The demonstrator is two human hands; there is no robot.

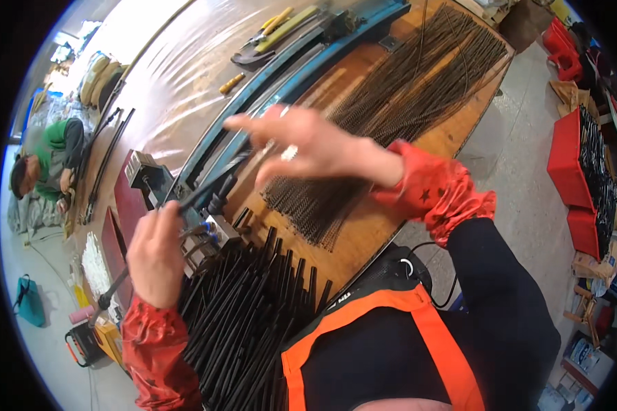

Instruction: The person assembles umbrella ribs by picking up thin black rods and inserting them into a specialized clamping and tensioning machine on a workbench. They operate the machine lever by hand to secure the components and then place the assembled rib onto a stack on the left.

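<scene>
Head view: the left hand point(156, 250) is curled around a dark rod point(197, 196), located at the near end of the blue rail point(332, 49). The right hand point(257, 152) is blurred over the rail, thumb and fingers spread wide; no held object shows. Black tubes point(243, 312) lie heaped below the rail's near end. Coiled wires point(384, 96) lie right of the rail on the tabletop point(363, 246). The rod is probably light, stiff and smooth, so it may turn in the fingers. Grip its straight shaft near mid-length; support the far end separately.
</scene>
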